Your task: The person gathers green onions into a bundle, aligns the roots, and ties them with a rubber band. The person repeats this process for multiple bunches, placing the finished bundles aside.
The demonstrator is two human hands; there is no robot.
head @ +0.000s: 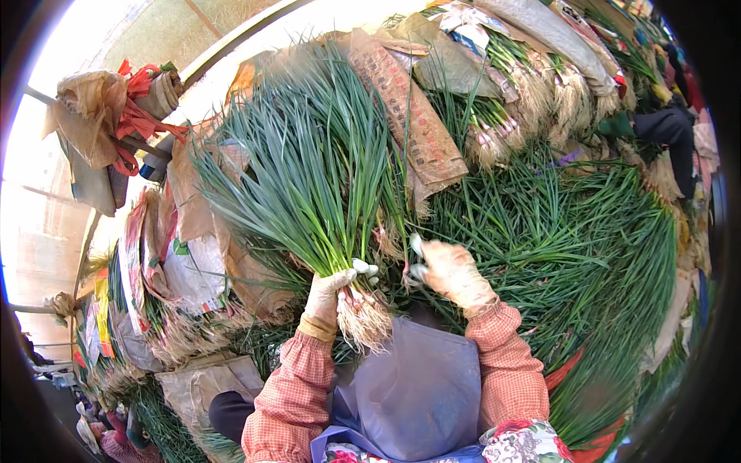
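Observation:
My gloved left hand (331,292) is closed around the lower stems of a bunch of green onions (333,231). Their long leaves fan out away from me, and their pale bulbs and stringy roots (363,318) hang below the fingers. My gloved right hand (451,271), slightly blurred, is to the right of the bunch with thumb and fingers apart. A thin green onion with a pinkish bulb (407,274) lies right beside its fingertips; whether they touch it I cannot tell.
A large heap of green onions (556,231) spreads on the right. Printed sacking (408,110) lies over plants ahead. Wrapped bundles (179,330) line the left, near rolled sacks with red strips (95,110) on a pole. A blue apron (417,388) covers my lap. Parts of other people show at the right edge and lower left.

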